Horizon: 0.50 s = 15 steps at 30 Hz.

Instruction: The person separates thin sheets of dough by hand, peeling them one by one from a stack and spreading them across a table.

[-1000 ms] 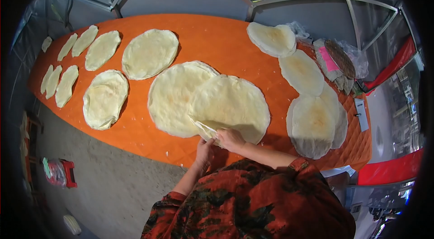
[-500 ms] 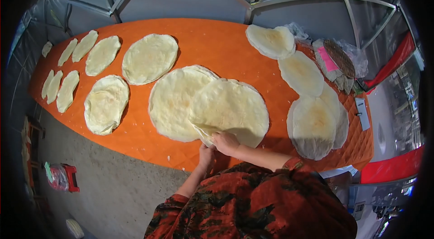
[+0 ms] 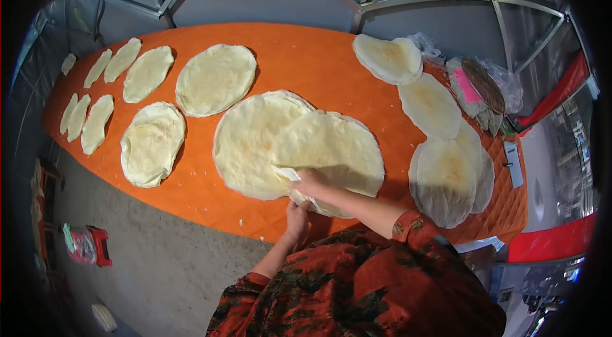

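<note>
In the middle of the table, a large, thin round flatbread [image 3: 344, 146] overlaps another round flatbread [image 3: 252, 146] to its left. Its near-left edge is lifted and folded over. My right hand [image 3: 310, 184] is closed on that turned-up edge, partly blurred, its fingertips hidden. Just below it, my left hand [image 3: 298, 216] is closed at the near rim of the same flatbread, fingers touching the edge. A shadow from my right arm falls across the bread.
More flatbreads lie left on the orange table cover [image 3: 210, 203], including a wrinkled one [image 3: 152, 146]. Paler, thinner sheets [image 3: 446, 174] overlap on the right. Beyond them are a pink item [image 3: 467, 86] and plastic bags [image 3: 507, 85]. A red stool [image 3: 100, 246] stands on the floor.
My right hand has moved slightly left and up, turning the flatbread's edge up further into a visible fold. My left hand stays at the near rim. The whole view has shifted slightly.
</note>
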{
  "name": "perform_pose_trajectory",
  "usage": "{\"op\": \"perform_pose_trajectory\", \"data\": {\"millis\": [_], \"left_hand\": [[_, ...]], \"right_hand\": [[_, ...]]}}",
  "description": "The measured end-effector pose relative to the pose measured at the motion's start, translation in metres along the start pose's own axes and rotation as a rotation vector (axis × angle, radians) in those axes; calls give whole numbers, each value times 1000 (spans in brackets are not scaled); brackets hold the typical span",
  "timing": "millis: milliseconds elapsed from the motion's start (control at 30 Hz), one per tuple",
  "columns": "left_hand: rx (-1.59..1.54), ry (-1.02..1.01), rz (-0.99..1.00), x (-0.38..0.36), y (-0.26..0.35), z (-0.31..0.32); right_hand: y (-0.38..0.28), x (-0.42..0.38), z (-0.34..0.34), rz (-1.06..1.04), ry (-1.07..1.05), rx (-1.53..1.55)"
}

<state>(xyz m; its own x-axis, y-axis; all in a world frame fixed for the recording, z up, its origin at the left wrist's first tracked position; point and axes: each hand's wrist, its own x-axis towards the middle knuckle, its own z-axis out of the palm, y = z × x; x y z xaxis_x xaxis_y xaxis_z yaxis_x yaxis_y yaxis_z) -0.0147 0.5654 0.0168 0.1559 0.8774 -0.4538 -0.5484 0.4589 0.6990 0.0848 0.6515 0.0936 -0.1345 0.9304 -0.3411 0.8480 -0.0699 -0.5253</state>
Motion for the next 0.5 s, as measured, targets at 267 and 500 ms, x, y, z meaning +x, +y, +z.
{"op": "perform_pose_trajectory", "data": {"millis": [267,500], "left_hand": [[68,-11,61,5,-10,-1],[144,-17,66,-5,11,13]], "right_hand": [[-27,-10,-7,-55,168,-258],[-37,18,-27,-132,-64,-435]]}}
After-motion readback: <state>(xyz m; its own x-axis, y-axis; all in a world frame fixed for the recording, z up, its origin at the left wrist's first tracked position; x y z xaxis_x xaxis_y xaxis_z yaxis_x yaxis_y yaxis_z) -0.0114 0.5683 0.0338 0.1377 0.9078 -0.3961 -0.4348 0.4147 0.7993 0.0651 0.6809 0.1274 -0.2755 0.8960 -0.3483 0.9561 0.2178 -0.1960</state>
